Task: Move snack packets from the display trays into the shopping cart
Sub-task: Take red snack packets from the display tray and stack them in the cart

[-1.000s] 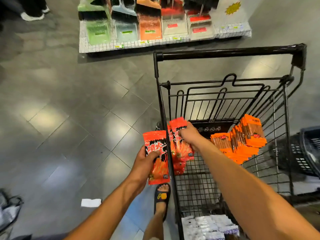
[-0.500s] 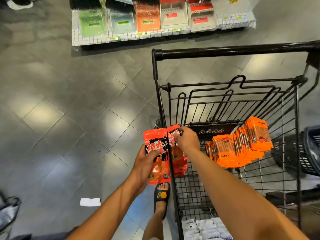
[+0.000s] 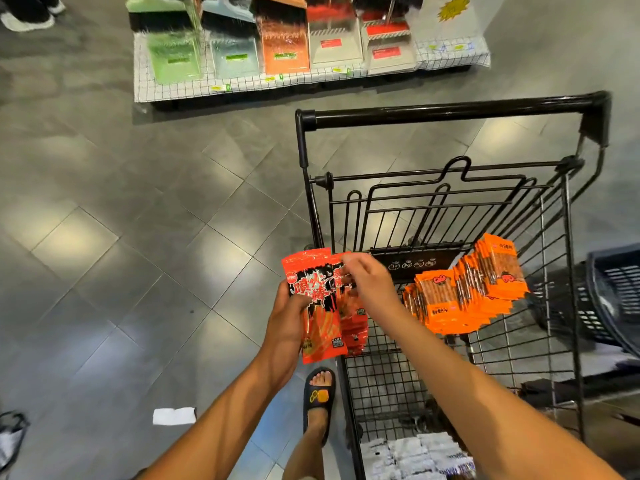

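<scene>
Red snack packets (image 3: 318, 306) are gripped by left hand (image 3: 284, 327) beside shopping cart (image 3: 450, 112); one is pinched by right hand (image 3: 367, 282), likely for transfer.

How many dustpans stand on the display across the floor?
5, side by side on the platform, left to right: green dustpan, blue dustpan, orange dustpan, white dustpan, rightmost white dustpan. Others may be cut off above the frame.

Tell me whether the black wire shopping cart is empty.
No, a stack of orange snack packets sits inside the black wire shopping cart.
</scene>
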Tool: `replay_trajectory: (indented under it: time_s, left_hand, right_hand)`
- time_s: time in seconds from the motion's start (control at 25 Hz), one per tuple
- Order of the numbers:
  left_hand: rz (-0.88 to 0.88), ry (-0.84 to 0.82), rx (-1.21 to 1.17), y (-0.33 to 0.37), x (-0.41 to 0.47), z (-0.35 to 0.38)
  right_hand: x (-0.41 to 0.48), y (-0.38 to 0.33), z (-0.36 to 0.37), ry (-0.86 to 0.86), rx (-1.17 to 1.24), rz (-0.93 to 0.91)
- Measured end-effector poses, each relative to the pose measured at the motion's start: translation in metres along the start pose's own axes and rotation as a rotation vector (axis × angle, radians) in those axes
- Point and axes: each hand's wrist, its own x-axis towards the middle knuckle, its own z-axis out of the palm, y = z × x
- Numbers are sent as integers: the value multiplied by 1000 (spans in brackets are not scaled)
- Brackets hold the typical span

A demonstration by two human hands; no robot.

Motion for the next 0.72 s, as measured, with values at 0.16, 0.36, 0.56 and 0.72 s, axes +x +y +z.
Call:
replay_trajectory:
  time_s: [0.16, 0.36, 0.56, 0.72]
  left_hand:
    - [101, 0, 91, 3, 3, 17]
    - [465, -66, 1017, -17, 31, -8]
    - [625, -253, 1517, -24, 53, -40]
    - [708, -219, 1591, -28, 57, -42]
  right_hand:
    - [-40, -19, 0, -237, 96, -130]
    - [-6, -11, -33, -99, 205, 68]
    - [51, 32, -39, -86, -345, 149]
    - [65, 45, 4, -116, -515, 189]
